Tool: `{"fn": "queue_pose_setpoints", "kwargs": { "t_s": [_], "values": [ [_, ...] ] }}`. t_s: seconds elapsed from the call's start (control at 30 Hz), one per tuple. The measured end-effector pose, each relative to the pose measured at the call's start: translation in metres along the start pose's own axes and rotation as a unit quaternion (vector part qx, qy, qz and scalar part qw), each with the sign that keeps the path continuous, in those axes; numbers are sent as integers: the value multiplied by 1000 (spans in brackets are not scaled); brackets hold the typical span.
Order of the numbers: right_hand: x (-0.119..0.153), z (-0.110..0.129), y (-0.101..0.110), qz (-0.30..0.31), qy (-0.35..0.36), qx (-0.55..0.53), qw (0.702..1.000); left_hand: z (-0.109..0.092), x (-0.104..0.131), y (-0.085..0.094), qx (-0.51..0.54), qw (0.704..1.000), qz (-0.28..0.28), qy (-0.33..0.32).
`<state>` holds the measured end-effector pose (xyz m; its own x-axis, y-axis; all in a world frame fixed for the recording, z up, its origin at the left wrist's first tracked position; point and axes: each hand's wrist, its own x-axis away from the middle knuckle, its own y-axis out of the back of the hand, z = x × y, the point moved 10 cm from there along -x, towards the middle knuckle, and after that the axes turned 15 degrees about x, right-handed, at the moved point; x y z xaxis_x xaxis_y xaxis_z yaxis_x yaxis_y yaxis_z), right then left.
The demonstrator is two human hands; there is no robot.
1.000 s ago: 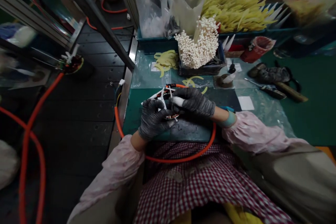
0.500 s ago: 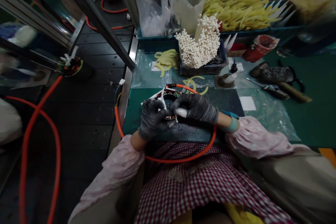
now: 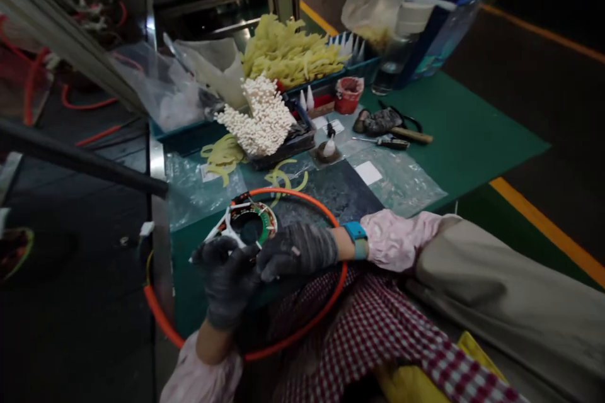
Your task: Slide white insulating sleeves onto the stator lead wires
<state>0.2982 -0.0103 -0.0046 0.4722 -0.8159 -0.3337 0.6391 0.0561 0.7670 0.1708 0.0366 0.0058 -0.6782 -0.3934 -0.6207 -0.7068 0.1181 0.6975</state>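
Observation:
A ring-shaped motor stator (image 3: 268, 219) with a green inner edge, copper-coloured windings and white sleeved wires (image 3: 231, 225) lies at the near left of the bench. From it an orange cable (image 3: 326, 211) loops around to the right and back past my lap. My left hand (image 3: 227, 283), in a dark grey glove, curls its fingers around the near-left side of the stator. At the near-right rim is my gloved right hand (image 3: 297, 250), its fingers closed and close to the left fingertips. Whatever lies between the right fingertips is hidden.
Behind the stator stands a box of white thin tubes (image 3: 265, 119), with yellow strips (image 3: 293, 53) heaped in a bin beyond. A red cup (image 3: 348, 94), a hammer (image 3: 390, 124) and a screwdriver (image 3: 385, 141) lie to the right. A metal post (image 3: 85, 164) crosses at left.
My view has swung to the right, so the bench appears rotated and more of its right side shows. The right hand has turned, its back now covering its fingertips. Both hands stay at the stator.

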Motion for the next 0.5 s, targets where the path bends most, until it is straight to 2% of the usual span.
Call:
{"fn": "queue_pose_setpoints", "kwargs": {
  "t_s": [0.07,0.2,0.27,0.33,0.37,0.4,0.47,0.5],
  "values": [
    [-18,6,2,7,-7,-3,1000,1,2,0,-11,1000,-10,-14],
    [-52,-11,22,-28,-156,42,987,-8,-3,1,-52,997,-43,-22],
    [-54,-15,35,-47,-180,49,981,-18,-7,2,-46,997,-51,-24],
    [-34,-30,61,-125,-228,60,964,-22,-6,4,-12,999,-48,6],
    [-13,-43,79,-183,-265,66,944,-20,-2,7,15,998,-48,40],
    [18,-59,101,-265,-320,89,905,-15,5,12,47,994,-53,85],
    [71,-89,124,-316,-370,117,866,-2,24,24,101,976,-77,178],
    [99,-105,136,-339,-403,152,837,5,34,30,118,965,-86,218]
  ]
}}
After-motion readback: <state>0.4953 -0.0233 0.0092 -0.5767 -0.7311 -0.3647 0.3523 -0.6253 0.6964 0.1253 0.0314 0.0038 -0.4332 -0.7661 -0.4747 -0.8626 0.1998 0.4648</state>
